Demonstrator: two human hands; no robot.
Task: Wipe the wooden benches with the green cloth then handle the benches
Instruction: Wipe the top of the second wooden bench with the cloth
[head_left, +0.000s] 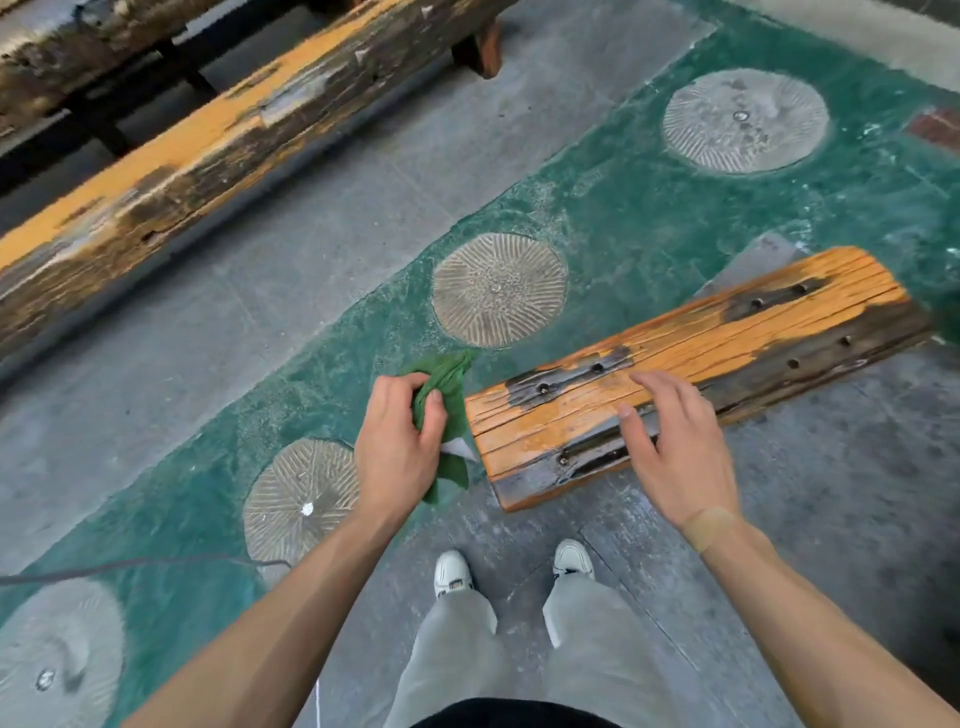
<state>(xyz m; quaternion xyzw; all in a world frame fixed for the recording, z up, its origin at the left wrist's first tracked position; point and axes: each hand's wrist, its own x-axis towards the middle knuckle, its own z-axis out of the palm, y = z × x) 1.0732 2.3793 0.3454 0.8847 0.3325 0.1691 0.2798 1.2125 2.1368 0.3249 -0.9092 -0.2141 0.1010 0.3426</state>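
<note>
small wooden bench (691, 358): It stands on the floor right in front of us, a little to our right. Its near end points at us and the far end runs up and to the right. The orange paint is worn, with dark patches, cracks and bolt holes.
how it handles: We think it is stiff, hard and quite heavy. The old wood looks rough, so it may give splinters. We would take it by the long edges near the two ends, one hand at each.
green cloth (451, 400): It is soft and light and bunched up, just left of the bench's near end. It will fold and slip any way we push it.
left hand (397, 441): Our fingers curl around the green cloth and hold it tight, just beside the bench end.
right hand (670, 447): It is over the near part of the bench top, fingers spread and loose, holding nothing. We cannot tell if it touches the wood.
long wooden benches (208, 145): Two more lie well apart from us at the upper left, worn and dark.
floor (311, 270): Grey with a green painted strip and round ridged stone discs (498, 291). These are bumpy and could catch a bench leg.
thin cord (130, 564): It lies on the floor by our left arm. We could trip on it.
our shoes (454, 571): They are near the bench end, so we mind our toes.
</note>
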